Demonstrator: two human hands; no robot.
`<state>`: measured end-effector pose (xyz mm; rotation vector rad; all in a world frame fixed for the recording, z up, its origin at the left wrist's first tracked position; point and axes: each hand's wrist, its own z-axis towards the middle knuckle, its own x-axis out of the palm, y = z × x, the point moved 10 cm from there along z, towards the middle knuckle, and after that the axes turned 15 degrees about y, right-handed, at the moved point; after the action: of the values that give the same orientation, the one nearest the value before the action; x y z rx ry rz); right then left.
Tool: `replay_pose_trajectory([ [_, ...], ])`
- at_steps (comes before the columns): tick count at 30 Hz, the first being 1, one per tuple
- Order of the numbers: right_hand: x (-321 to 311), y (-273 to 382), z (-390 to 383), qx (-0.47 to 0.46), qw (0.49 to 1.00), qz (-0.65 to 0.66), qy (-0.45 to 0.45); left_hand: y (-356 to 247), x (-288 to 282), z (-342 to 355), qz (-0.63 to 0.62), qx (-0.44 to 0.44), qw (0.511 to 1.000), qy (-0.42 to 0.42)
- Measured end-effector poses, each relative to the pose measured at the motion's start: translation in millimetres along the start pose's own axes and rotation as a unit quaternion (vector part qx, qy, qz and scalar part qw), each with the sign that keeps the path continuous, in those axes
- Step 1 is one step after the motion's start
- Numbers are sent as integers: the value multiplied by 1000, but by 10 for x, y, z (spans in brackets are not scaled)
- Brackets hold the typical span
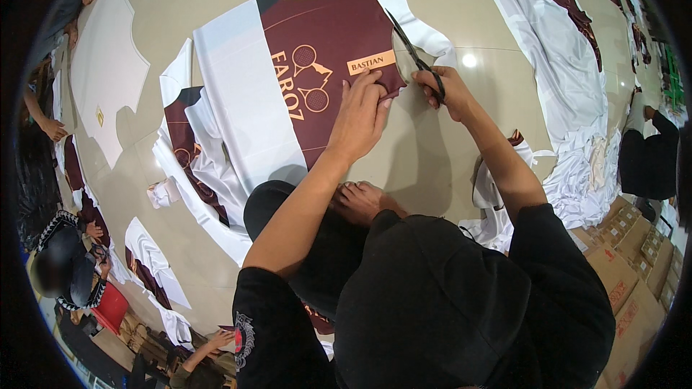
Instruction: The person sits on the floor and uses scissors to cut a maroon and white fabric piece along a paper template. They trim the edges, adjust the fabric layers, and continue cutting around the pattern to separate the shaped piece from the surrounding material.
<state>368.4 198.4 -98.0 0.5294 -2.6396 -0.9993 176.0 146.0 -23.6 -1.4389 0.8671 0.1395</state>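
Observation:
A maroon and white printed fabric panel (pixel 324 29) lies flat on the floor in front of me, with orange racket drawings and lettering on it. My left hand (pixel 360 115) rests on its right part with the fingers laid out, just below an orange label strip. My right hand (pixel 448 94) grips black scissors (pixel 412 47) by the handles. Their blades point up and left along the panel's curved right edge. White cloth (pixel 411 18) extends from the panel's upper right, beyond the blades.
More maroon and white fabric (pixel 209 151) lies folded at the left, near a white roll (pixel 164 193). A white cut panel (pixel 112 65) is farther left. Heaped white cloth (pixel 584 173) and cardboard boxes (pixel 627 295) are at the right. Other people sit around the edges. My bare foot (pixel 364 200) is close by.

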Motion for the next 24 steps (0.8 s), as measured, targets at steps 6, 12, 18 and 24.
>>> replay_pose_trajectory([
  [6, -16, -6, 19, 3, 1000, -6, -7, -10, 5, 3, 2, 1, 1000, 6],
  [12, -28, -20, 37, 3, 1000, -18, -11, 4, 23, 12, -3, 3, 1000, 12],
  [18, -34, -24, 17, 18, 999, -19, -22, 0, 24, 13, 2, -4, 1000, 17],
  [24, -23, 5, 3, 10, 1000, -18, -20, 2, 23, 11, 3, -6, 1000, 17],
])
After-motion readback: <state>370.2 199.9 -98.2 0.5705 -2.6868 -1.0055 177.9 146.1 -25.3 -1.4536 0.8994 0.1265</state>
